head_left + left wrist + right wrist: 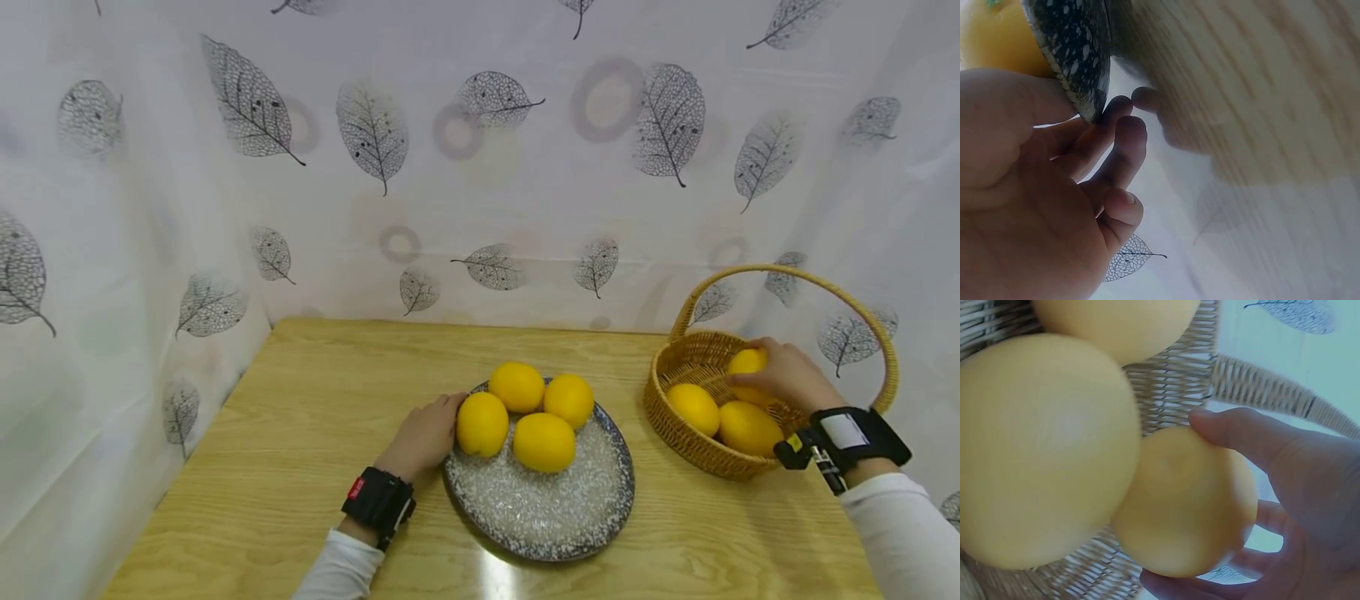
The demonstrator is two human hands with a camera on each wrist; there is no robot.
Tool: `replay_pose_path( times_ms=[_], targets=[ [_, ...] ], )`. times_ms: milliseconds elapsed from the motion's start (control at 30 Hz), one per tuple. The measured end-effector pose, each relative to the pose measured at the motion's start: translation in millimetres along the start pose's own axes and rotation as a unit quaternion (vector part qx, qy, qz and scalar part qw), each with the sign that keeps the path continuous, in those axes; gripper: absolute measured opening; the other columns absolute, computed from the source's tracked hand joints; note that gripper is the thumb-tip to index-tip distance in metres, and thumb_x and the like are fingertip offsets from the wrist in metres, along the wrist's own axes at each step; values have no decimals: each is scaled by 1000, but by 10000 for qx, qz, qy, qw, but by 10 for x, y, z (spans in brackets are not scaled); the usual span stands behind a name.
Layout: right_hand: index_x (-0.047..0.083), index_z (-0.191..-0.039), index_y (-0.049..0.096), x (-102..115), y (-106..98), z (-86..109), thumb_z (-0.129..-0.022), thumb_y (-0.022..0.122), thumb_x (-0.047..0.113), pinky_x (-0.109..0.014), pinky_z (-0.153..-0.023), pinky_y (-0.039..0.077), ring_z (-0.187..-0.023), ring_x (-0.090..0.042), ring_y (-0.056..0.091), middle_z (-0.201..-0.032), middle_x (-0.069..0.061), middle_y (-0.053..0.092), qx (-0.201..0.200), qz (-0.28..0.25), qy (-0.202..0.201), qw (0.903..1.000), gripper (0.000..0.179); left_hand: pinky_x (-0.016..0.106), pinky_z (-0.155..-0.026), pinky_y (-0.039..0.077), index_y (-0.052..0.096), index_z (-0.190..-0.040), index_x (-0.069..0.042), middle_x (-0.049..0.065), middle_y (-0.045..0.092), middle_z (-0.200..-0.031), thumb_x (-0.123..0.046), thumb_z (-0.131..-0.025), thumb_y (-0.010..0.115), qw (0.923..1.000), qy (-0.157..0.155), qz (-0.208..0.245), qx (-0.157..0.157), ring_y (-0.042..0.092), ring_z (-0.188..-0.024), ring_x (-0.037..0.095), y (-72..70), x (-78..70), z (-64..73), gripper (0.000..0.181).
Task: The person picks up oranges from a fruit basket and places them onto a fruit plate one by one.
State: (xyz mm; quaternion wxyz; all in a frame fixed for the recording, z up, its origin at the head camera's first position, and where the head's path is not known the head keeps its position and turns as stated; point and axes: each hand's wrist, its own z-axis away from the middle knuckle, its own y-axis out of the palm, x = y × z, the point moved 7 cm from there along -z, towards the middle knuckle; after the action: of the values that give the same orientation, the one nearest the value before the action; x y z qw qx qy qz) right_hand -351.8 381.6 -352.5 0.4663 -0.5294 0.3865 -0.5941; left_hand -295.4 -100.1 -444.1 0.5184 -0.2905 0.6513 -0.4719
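My left hand (426, 435) grips the left rim of a speckled grey plate (540, 521) with a dark edge. In the left wrist view the thumb lies over the plate's rim (1079, 56) and the fingers curl beneath it. Several yellow lemons (544, 442) sit together on the far half of the plate. Over at the wicker basket (686, 446), my right hand (793, 379) holds a lemon (748, 362) at its far right side. The right wrist view shows thumb and fingers around this lemon (1182, 506). Two more lemons (693, 408) lie in the basket.
The basket's tall arched handle (787, 268) rises behind and beside my right wrist. Plate and basket stand on a light wooden table (360, 367). A white curtain (510, 192) with leaf prints hangs behind the table and along its left side.
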Motion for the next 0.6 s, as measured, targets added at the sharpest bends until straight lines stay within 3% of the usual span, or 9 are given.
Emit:
replay_pose_path(
  times_ms=[300, 600],
  targets=[
    [-18, -142, 27, 167, -61, 65, -79, 60, 67, -67, -76, 49, -102, -57, 47, -126, -50, 37, -127, -82, -6, 9999, 111, 60, -103, 46, 45, -144, -3, 20, 58, -138, -12, -99, 47, 10000, -60, -20, 41, 54, -124, 35, -1, 0, -1, 45],
    [-18, -144, 24, 366, -79, 169, -83, 59, 63, -71, -83, 44, -111, -61, 43, -133, -52, 36, -53, -193, -284, 9994, 107, 59, -100, 48, 47, -143, -3, 19, 60, -135, -13, -100, 46, 10000, -21, -18, -71, 56, -121, 35, -3, 2, 20, 44]
  ],
)
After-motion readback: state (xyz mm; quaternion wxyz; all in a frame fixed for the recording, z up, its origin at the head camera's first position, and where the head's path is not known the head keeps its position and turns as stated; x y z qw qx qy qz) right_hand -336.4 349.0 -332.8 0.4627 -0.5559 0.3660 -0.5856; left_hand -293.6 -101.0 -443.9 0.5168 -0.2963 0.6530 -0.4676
